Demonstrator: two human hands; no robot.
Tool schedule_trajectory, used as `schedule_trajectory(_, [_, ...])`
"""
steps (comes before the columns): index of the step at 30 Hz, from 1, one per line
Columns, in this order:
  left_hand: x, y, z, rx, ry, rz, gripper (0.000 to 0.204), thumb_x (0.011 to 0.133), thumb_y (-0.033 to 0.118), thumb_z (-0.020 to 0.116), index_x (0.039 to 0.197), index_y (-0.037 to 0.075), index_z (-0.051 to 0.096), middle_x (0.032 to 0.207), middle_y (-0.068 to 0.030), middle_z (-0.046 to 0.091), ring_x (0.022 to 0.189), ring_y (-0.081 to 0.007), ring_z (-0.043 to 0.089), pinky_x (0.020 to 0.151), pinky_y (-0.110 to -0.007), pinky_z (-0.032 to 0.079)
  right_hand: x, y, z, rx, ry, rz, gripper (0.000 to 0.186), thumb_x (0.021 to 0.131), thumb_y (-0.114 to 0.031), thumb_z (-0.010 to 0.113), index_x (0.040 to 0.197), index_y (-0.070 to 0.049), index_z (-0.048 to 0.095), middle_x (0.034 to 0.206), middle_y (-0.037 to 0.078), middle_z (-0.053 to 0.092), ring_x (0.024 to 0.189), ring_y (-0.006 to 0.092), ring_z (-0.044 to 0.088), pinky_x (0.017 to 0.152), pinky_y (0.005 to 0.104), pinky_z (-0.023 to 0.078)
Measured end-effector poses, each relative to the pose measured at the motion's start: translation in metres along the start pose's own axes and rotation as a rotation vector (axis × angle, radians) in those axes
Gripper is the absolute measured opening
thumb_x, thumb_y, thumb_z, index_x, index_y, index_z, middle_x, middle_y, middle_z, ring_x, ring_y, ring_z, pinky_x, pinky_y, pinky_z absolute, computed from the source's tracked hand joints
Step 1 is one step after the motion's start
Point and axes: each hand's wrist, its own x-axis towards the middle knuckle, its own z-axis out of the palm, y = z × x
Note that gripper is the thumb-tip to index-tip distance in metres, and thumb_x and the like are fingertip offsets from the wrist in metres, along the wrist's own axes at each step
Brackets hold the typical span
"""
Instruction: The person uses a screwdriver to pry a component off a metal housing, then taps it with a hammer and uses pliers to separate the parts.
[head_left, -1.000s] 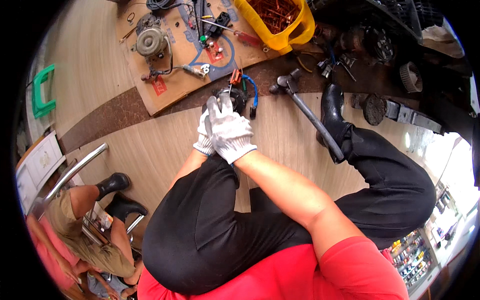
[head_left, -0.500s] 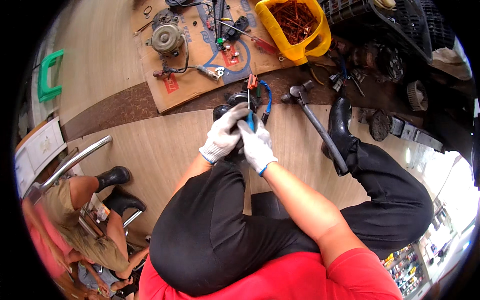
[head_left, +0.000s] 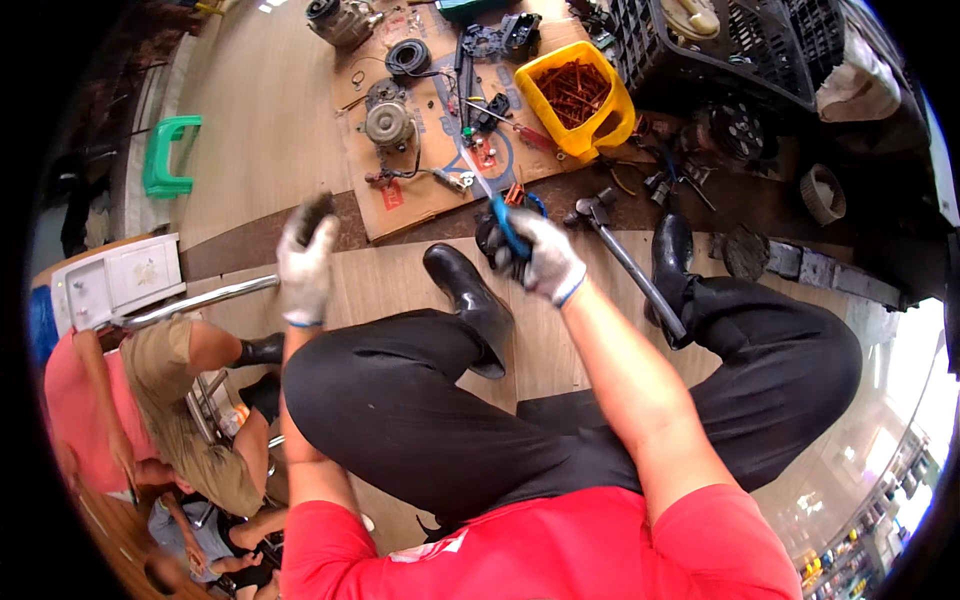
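Observation:
My right hand (head_left: 548, 262) wears a white work glove and is closed around the blue handle (head_left: 507, 225) of a screwdriver. Its blurred shaft points up and to the left over the cardboard. Right under this hand sits a dark motor-like part (head_left: 490, 238) with copper-coloured pieces (head_left: 514, 193) and a blue cable; the glove covers much of it. Off to the left, above the bare floor, my left hand (head_left: 306, 262) is raised in its glove, thumb apart from the fingers. The fingertips look dark, and no held thing shows there.
A hammer (head_left: 630, 258) lies by my right boot. On the cardboard (head_left: 370, 215) are a round motor (head_left: 388, 124), a red-handled screwdriver (head_left: 532, 136) and a coil (head_left: 408, 58). Behind stand a yellow cut container (head_left: 622, 118) of copper scraps and a black crate (head_left: 740, 85). Another person sits left.
My left hand has come off the part and swung out to the left. My right hand keeps the screwdriver, now tilted leftward. The view has shifted, and my left knee has moved left.

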Motion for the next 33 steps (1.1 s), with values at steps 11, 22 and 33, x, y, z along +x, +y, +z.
schedule_trajectory(11, [0.099,0.154,0.062,1.126,-0.442,0.460,0.048,0.094,0.036,0.068,0.132,0.007,0.068,0.130,-0.0218,0.069,0.119,-0.0373,0.067,0.102,-0.043,0.053,-0.131,-0.225,0.141,-0.807,-0.349,-0.776,0.037,0.101,-0.034,0.070,0.119,-0.002,0.067,0.107,0.009,0.072,0.093,0.0193,0.076,0.078,0.0304,0.065])
schedule_trajectory(22, [0.015,-0.077,0.285,1.137,-0.454,0.084,0.044,0.093,0.028,0.065,0.132,0.009,0.063,0.129,-0.0224,0.067,0.127,-0.0442,0.061,0.103,-0.050,0.052,-0.270,-0.258,0.127,-1.752,0.382,-1.421,0.054,0.099,-0.015,0.067,0.150,-0.005,0.053,0.127,0.020,0.069,0.106,0.0256,0.070,0.087,0.0318,0.059])
schedule_trajectory(33, [0.040,-0.099,0.332,1.105,-0.459,-0.153,0.030,0.095,0.027,0.060,0.116,0.006,0.065,0.114,-0.0218,0.074,0.109,-0.0398,0.071,0.092,-0.051,0.056,-0.278,-0.313,0.079,-2.249,0.598,-1.319,0.063,0.087,0.009,0.068,0.147,-0.012,0.061,0.121,0.010,0.070,0.090,0.0174,0.070,0.075,0.0263,0.057])
